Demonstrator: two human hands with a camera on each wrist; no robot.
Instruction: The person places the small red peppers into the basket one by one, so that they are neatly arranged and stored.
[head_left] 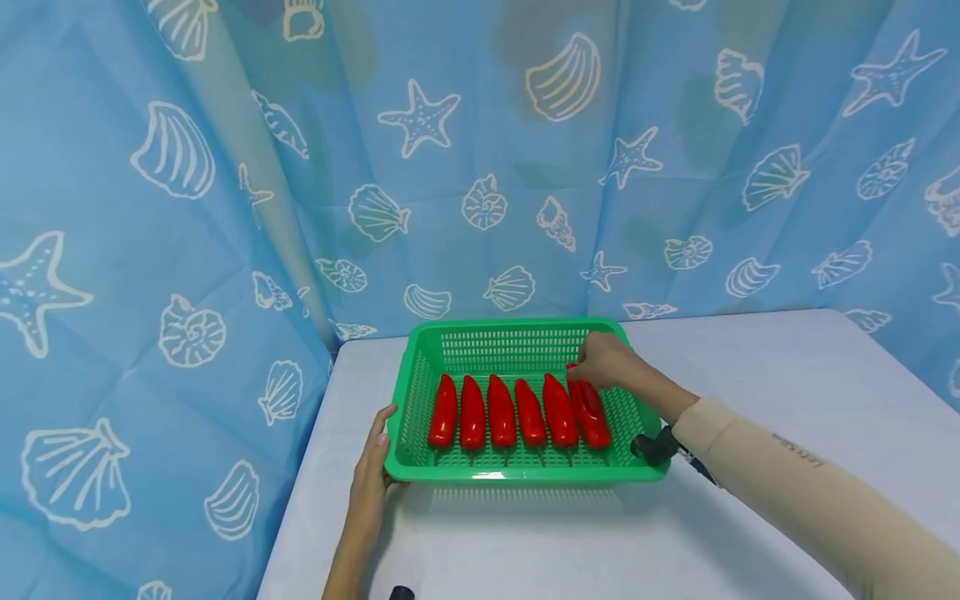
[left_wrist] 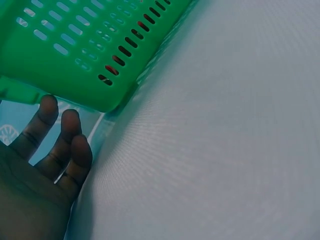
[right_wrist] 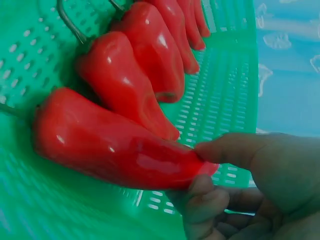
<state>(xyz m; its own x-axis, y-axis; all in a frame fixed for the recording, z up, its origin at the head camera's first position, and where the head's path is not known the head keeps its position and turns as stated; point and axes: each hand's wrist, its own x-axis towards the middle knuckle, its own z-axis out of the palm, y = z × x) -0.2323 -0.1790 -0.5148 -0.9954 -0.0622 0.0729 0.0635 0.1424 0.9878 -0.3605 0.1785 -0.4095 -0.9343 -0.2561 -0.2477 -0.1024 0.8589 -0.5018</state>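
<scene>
Red peppers [head_left: 501, 412] with green stems lie in a row inside a green plastic basket [head_left: 510, 475], tips pointing to the far side. At the right end of the row, my right hand [head_left: 607, 360] pinches the tip of the last pepper [right_wrist: 115, 142] between thumb and fingers. That pepper lies beside its neighbour [right_wrist: 122, 80]; its stem end is low in the basket. My left hand [head_left: 367, 483] touches the basket's left side near the front corner. In the left wrist view, three fingers of the left hand [left_wrist: 45, 165] extend loosely beside the basket wall; its thumb is out of sight there.
The basket stands on a white-covered table [head_left: 750, 375]. Behind and to the left hangs a blue curtain [head_left: 480, 167] with shell and starfish prints. A black camera mount [head_left: 656, 447] on the right wrist hangs over the basket's front right corner.
</scene>
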